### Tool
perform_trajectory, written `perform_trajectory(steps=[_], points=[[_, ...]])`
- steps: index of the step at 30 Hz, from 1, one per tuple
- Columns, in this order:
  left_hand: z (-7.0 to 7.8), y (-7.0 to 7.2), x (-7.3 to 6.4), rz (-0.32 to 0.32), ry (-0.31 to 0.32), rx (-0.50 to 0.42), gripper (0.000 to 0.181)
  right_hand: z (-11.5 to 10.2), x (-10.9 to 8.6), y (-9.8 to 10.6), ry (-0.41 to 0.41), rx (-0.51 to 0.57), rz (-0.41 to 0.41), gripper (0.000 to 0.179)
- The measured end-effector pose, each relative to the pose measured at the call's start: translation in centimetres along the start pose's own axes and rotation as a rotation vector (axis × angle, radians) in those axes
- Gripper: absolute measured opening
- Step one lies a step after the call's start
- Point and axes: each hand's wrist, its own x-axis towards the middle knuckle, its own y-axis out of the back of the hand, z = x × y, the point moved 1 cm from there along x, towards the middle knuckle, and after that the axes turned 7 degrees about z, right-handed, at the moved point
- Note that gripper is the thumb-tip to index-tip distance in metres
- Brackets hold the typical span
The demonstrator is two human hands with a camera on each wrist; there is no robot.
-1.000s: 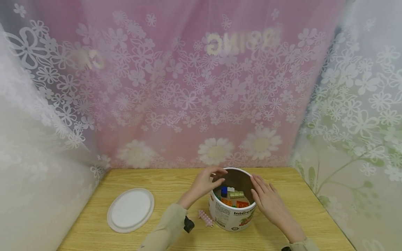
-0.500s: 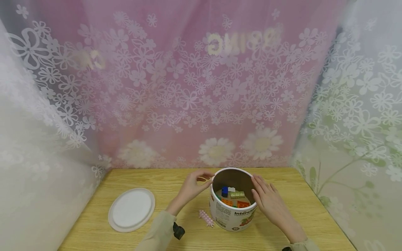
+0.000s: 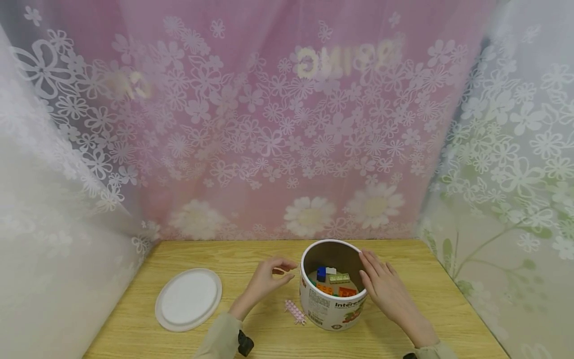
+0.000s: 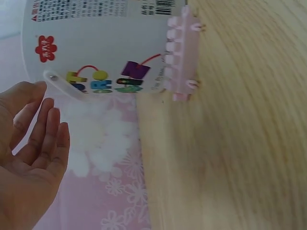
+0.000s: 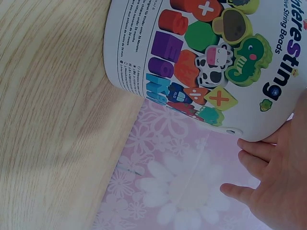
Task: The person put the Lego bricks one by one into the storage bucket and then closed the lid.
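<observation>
A round white tub (image 3: 325, 310) with printed toy pictures stands upright on the table, its top uncovered. Inside lie building bricks: a blue brick (image 3: 321, 273), a white brick (image 3: 331, 270), a pale green brick (image 3: 339, 278) and orange bricks (image 3: 325, 289). My right hand (image 3: 389, 289) rests on the tub's right rim with fingers extended. Just left of the tub is my left hand (image 3: 263, 280), fingers loosely bent and holding nothing; the left wrist view shows its fingertips close to the tub's white handle (image 4: 62, 85). A pink studded piece (image 3: 294, 312) lies by the tub's left base.
A round white lid (image 3: 188, 300) lies flat at the left of the wooden table (image 3: 251, 254). Flowered curtains (image 3: 287, 124) hang behind the table and along both sides.
My left hand has moved left and down, from above the tub's left rim to just outside it. The right hand, tub and pink piece have stayed in place.
</observation>
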Motion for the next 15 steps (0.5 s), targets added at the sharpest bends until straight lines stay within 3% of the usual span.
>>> perform_trajectory(steps=[8,15], points=[[-1.8,-0.5,-1.2,-0.063,0.016,0.044,0.020,0.1,0.0,-0.1,-0.005,0.001,-0.011,0.053],[-2.3,-1.0,-1.8,-0.134,0.064,0.055,0.020,0.1,0.1,-0.1,-0.009,0.004,-0.013,0.054]])
